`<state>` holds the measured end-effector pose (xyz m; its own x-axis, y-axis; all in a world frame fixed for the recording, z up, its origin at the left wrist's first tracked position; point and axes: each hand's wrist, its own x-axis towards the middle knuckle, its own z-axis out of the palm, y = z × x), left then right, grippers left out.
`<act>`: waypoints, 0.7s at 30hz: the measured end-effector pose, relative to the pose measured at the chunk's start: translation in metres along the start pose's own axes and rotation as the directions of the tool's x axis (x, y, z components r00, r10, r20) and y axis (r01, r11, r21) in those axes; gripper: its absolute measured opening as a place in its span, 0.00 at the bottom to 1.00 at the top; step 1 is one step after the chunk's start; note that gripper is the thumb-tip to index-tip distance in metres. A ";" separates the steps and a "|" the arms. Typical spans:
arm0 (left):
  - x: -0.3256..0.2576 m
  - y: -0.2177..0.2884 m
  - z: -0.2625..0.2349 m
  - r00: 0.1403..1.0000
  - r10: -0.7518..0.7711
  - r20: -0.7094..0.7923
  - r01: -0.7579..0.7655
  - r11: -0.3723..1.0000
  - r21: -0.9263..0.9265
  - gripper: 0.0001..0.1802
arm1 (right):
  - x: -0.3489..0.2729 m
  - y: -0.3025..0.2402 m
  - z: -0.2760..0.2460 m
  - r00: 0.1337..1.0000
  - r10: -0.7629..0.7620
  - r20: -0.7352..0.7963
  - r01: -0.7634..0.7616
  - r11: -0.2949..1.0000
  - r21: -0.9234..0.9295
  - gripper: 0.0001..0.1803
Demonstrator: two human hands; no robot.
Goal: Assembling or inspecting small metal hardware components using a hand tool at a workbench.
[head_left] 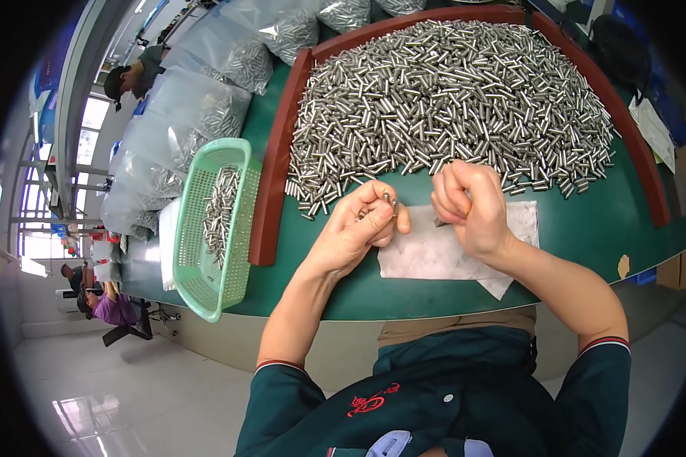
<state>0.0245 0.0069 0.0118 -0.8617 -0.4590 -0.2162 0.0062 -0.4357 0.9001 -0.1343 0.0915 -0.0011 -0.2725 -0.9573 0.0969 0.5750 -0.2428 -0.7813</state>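
My left hand (362, 227) is closed around several small metal pins, their round ends showing between thumb and fingers. Close beside it, my right hand (471, 204) is curled with its fingertips together; whatever it may hold is hidden. Both hands are above a smudged white sheet (419, 255) on the green table. Just beyond them spreads a large heap of short silvery metal pins (450, 99). To the left of my left hand stands a light green plastic basket (240, 266) with a pile of the same kind of pins (221, 209) in it.
Dark red bars (274, 183) border the heap at left, back and right. Clear plastic bags of pins (206, 107) line the table's left and back. Papers (652, 133) lie at the right. Other people (113, 308) are off to the left.
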 end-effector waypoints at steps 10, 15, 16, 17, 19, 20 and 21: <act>0.005 -0.006 0.000 0.968 0.241 -0.064 -0.210 0.926 0.313 0.05 | 0.001 -0.003 0.003 1.000 0.008 -0.007 -0.008 1.000 0.000 0.22; 0.008 -0.004 -0.004 0.998 -0.053 0.029 0.059 0.950 -0.306 0.10 | 0.002 -0.003 0.000 1.000 0.026 0.015 -0.026 0.999 0.027 0.21; 0.008 -0.003 -0.005 0.992 -0.118 0.040 0.124 0.929 -0.350 0.10 | 0.002 -0.003 -0.001 1.000 0.029 0.007 -0.029 0.999 0.031 0.21; 0.009 -0.003 -0.006 0.990 -0.136 0.036 0.140 0.933 -0.333 0.12 | 0.002 -0.002 -0.001 0.999 0.032 0.006 -0.032 0.999 0.031 0.21; 0.009 -0.002 -0.007 0.990 -0.137 0.029 0.139 0.933 -0.331 0.13 | 0.003 -0.003 -0.001 0.999 0.038 -0.002 -0.038 0.998 0.047 0.22; 0.008 -0.002 -0.008 0.990 -0.137 0.024 0.138 0.935 -0.326 0.14 | 0.003 -0.004 -0.001 0.999 0.042 -0.010 -0.041 0.998 0.040 0.22; 0.007 -0.001 -0.008 0.990 -0.136 0.027 0.137 0.934 -0.331 0.15 | 0.003 -0.004 0.000 0.999 0.045 -0.006 -0.045 0.998 0.041 0.22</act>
<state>0.0223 -0.0023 0.0061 -0.8681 -0.3741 -0.3262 0.0553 -0.7261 0.6853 -0.1375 0.0895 0.0027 -0.2513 -0.9662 0.0576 0.6177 -0.2059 -0.7589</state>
